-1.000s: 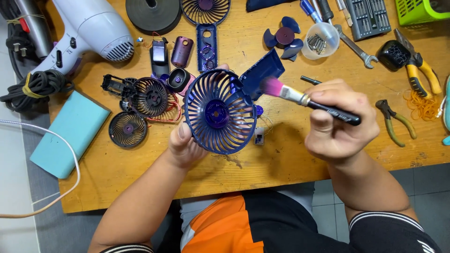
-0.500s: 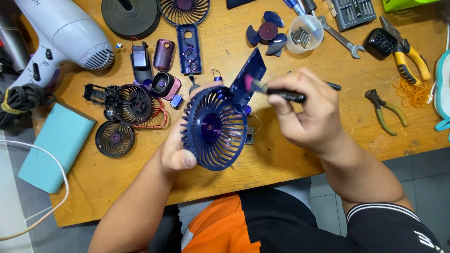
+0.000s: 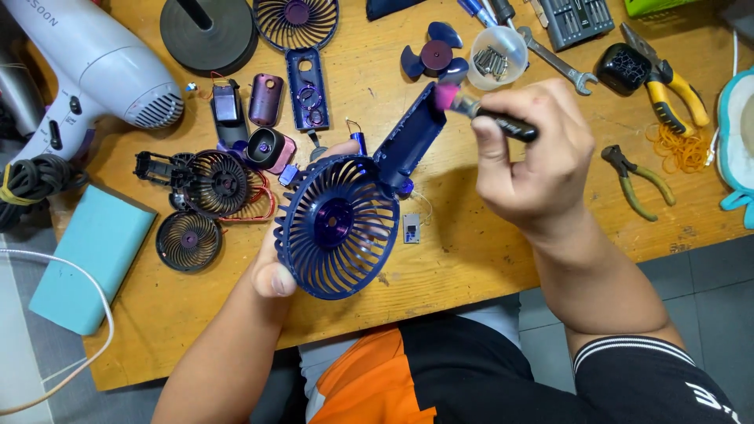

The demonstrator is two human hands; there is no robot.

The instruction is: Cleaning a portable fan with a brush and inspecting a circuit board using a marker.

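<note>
Fan housing (image 3: 338,228), dark blue plastic with a round slatted grille and an open handle shell rising toward the upper middle of the frame, sits at the centre of the picture, held just above the desk (image 3: 471,259). The left hand (image 3: 275,271) is closed on the lower left rim of the grille, thumb showing on the near edge, with a fingertip visible behind the grille near the handle joint. The right hand (image 3: 534,157) is clamped around a small brush (image 3: 483,110), whose pink bristles touch the top end of the open handle shell.

By its look the housing is light and stiff, but the thin ribs of the grille would likely flex or snap under a squeeze, so the solid outer rim or the thicker handle seems the safer place to hold it. Smooth plastic of that kind may slip in the fingers. Fine wires trail from the handle joint and look easy to tear.

Around it lie a loose blade (image 3: 432,55) and a clear cup of screws (image 3: 496,56) in the upper middle, a small circuit board (image 3: 411,228) just right of the grille, green-handled pliers (image 3: 638,182) at right, and a hair dryer (image 3: 94,74) at upper left.
</note>
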